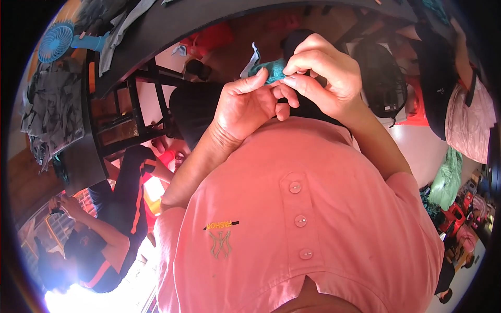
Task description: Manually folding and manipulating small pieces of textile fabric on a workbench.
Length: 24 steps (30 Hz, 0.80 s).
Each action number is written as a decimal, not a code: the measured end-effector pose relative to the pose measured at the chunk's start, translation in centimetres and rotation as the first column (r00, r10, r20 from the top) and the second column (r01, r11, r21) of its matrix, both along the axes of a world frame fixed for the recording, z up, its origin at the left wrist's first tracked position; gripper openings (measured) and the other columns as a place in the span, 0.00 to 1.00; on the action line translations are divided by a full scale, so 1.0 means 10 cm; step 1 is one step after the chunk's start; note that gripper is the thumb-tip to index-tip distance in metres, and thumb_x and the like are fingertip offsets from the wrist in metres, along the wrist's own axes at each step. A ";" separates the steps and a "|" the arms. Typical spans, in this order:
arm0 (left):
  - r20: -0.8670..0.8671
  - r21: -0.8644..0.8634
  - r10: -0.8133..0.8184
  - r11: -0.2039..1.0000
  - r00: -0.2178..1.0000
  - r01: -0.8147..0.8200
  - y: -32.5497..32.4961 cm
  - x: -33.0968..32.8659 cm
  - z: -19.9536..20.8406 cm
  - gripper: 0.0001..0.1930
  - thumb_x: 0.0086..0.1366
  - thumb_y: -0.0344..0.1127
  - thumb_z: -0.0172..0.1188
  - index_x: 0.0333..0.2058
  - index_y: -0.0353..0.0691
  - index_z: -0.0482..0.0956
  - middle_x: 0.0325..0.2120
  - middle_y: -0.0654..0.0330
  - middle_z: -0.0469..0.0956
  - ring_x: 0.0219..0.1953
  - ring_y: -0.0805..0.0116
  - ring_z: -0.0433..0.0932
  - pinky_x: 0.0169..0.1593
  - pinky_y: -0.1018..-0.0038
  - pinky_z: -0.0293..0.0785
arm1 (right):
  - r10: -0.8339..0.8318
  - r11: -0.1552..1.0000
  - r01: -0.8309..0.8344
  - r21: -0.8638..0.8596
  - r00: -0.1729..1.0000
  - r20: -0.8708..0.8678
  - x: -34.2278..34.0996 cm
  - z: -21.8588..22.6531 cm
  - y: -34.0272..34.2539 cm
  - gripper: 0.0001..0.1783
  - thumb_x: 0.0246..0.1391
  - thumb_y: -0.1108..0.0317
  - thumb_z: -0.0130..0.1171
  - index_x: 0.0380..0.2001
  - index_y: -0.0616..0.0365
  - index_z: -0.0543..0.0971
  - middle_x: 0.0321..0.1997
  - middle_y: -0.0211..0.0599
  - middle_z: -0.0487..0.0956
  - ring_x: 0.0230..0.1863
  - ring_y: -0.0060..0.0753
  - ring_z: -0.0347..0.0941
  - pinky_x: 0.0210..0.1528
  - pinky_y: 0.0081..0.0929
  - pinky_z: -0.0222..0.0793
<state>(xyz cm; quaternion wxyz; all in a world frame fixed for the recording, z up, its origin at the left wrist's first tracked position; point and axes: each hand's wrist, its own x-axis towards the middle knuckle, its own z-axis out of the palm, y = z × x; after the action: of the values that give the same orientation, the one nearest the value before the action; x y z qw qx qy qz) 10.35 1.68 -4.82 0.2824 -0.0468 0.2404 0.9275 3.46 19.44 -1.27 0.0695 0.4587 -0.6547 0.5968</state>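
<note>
Held up in front of my pink shirt, a small teal piece of cloth (274, 71) spans both hands, with a pale bluish strip (252, 56) sticking up from its left end. My left hand (250, 105) lies palm up beneath it, thumb pressed on the cloth and the other fingers curled. Thumb and forefinger of my right hand (330, 78) pinch the cloth's right end. Part of the cloth is hidden behind my fingers.
A dark table (172, 32) runs along the top and left. Grey cloth strips (52, 112) are heaped at its left end, near a blue handheld fan (56, 41). Other people (104, 245) are at left and right. Green cloth (446, 180) hangs at right.
</note>
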 end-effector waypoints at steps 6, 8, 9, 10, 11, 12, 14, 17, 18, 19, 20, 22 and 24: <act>0.010 -0.066 0.032 0.997 0.999 -0.032 -0.03 0.04 -0.03 0.17 0.66 0.44 0.56 0.43 0.34 0.77 0.34 0.50 0.79 0.30 0.63 0.76 0.37 0.72 0.72 | -0.055 0.995 0.060 0.080 0.996 -0.063 -0.02 -0.05 0.01 0.11 0.41 0.87 0.60 0.29 0.62 0.76 0.26 0.34 0.72 0.23 0.26 0.74 0.24 0.20 0.69; 0.029 0.034 0.028 0.999 0.999 -0.029 -0.02 0.01 -0.05 0.14 0.66 0.40 0.56 0.43 0.35 0.77 0.36 0.52 0.79 0.34 0.64 0.77 0.36 0.72 0.71 | -0.059 0.994 0.065 0.092 0.996 -0.063 -0.02 -0.09 0.01 0.12 0.41 0.87 0.60 0.30 0.62 0.75 0.26 0.34 0.72 0.23 0.26 0.74 0.24 0.20 0.69; 0.030 0.034 0.030 0.999 0.999 -0.031 -0.02 0.02 -0.05 0.14 0.66 0.40 0.56 0.43 0.35 0.77 0.36 0.52 0.79 0.34 0.64 0.77 0.36 0.72 0.71 | -0.064 0.992 0.071 0.102 0.996 -0.063 -0.02 -0.11 0.01 0.12 0.41 0.87 0.59 0.30 0.62 0.75 0.25 0.34 0.73 0.24 0.26 0.74 0.24 0.21 0.69; 0.039 0.046 0.037 0.998 0.999 -0.038 -0.01 0.02 -0.06 0.14 0.66 0.39 0.56 0.43 0.35 0.77 0.36 0.53 0.79 0.37 0.63 0.78 0.36 0.72 0.71 | -0.064 0.992 0.070 0.104 0.996 -0.063 -0.02 -0.13 0.01 0.12 0.41 0.87 0.59 0.30 0.62 0.75 0.25 0.34 0.73 0.24 0.26 0.74 0.24 0.21 0.69; 0.049 0.057 0.043 0.997 0.998 -0.046 0.00 0.02 -0.06 0.13 0.67 0.39 0.56 0.43 0.35 0.77 0.37 0.53 0.79 0.39 0.63 0.78 0.36 0.72 0.70 | -0.085 0.991 0.091 0.097 0.994 -0.065 -0.02 -0.15 0.00 0.12 0.41 0.87 0.59 0.30 0.62 0.74 0.25 0.34 0.72 0.22 0.26 0.73 0.24 0.21 0.69; 0.050 0.059 0.043 0.997 0.998 -0.046 0.01 0.01 -0.07 0.13 0.67 0.39 0.56 0.43 0.35 0.77 0.37 0.53 0.79 0.39 0.63 0.78 0.36 0.72 0.70 | -0.107 0.990 0.113 0.090 0.992 -0.066 -0.01 -0.17 -0.01 0.12 0.41 0.87 0.58 0.29 0.62 0.74 0.25 0.33 0.72 0.21 0.26 0.73 0.23 0.21 0.69; 0.035 -0.021 0.060 0.998 0.998 -0.059 0.03 0.01 -0.08 0.13 0.67 0.38 0.55 0.44 0.34 0.76 0.38 0.54 0.79 0.40 0.63 0.78 0.36 0.72 0.70 | -0.131 0.989 0.136 0.066 0.989 -0.068 -0.01 -0.27 -0.03 0.11 0.42 0.88 0.57 0.29 0.61 0.73 0.24 0.33 0.72 0.20 0.26 0.72 0.23 0.20 0.68; 0.021 -0.136 0.108 0.985 0.994 -0.104 0.06 -0.01 -0.07 0.13 0.68 0.38 0.54 0.42 0.33 0.77 0.35 0.55 0.80 0.38 0.63 0.78 0.36 0.71 0.70 | -0.134 0.990 0.134 0.048 0.991 0.006 0.02 -0.32 -0.06 0.09 0.45 0.87 0.55 0.28 0.61 0.72 0.23 0.33 0.71 0.18 0.24 0.71 0.22 0.20 0.66; 0.029 -0.131 0.109 0.986 0.994 -0.104 0.05 -0.01 -0.10 0.13 0.68 0.38 0.54 0.42 0.33 0.77 0.35 0.55 0.80 0.38 0.63 0.78 0.36 0.71 0.70 | -0.115 0.993 0.111 0.050 0.990 0.079 0.03 -0.31 -0.06 0.09 0.47 0.87 0.54 0.27 0.62 0.71 0.23 0.32 0.71 0.17 0.22 0.70 0.22 0.20 0.65; 0.015 -0.181 0.117 0.977 0.993 -0.112 0.01 0.01 -0.13 0.13 0.68 0.39 0.54 0.41 0.33 0.78 0.33 0.55 0.80 0.36 0.63 0.79 0.36 0.71 0.70 | -0.057 0.998 0.043 0.049 0.936 0.348 0.12 -0.25 -0.06 0.07 0.48 0.84 0.56 0.25 0.62 0.70 0.22 0.30 0.71 0.19 0.18 0.68 0.23 0.18 0.63; -0.002 -0.231 0.121 0.966 0.993 -0.118 -0.05 -0.01 -0.18 0.14 0.68 0.39 0.53 0.39 0.32 0.78 0.31 0.54 0.81 0.34 0.63 0.79 0.36 0.71 0.71 | -0.055 0.998 0.039 0.053 0.935 0.352 0.16 -0.17 -0.02 0.07 0.48 0.84 0.56 0.25 0.62 0.70 0.22 0.30 0.71 0.19 0.18 0.68 0.23 0.18 0.63; 0.086 -0.126 0.231 0.967 0.969 -0.220 -0.14 -0.06 -0.28 0.14 0.67 0.39 0.54 0.37 0.31 0.79 0.31 0.51 0.81 0.30 0.62 0.79 0.36 0.71 0.71 | 0.111 0.991 -0.134 0.008 0.854 0.508 0.17 -0.04 0.14 0.09 0.47 0.82 0.59 0.22 0.61 0.69 0.21 0.27 0.69 0.22 0.17 0.65 0.26 0.17 0.59; 0.075 -0.137 0.214 0.970 0.974 -0.202 -0.16 -0.01 -0.32 0.14 0.66 0.38 0.55 0.37 0.31 0.79 0.32 0.51 0.82 0.30 0.62 0.79 0.36 0.71 0.72 | 0.017 0.999 -0.036 0.039 0.916 0.402 0.12 -0.04 0.20 0.08 0.45 0.80 0.61 0.22 0.59 0.71 0.22 0.25 0.69 0.24 0.16 0.62 0.26 0.17 0.57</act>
<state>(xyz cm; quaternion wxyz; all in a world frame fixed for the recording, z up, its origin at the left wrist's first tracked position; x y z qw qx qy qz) 10.23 0.05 -7.98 0.1905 -0.1314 0.2805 0.9315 4.66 21.45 -1.64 -0.0848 0.3369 -0.6623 0.6638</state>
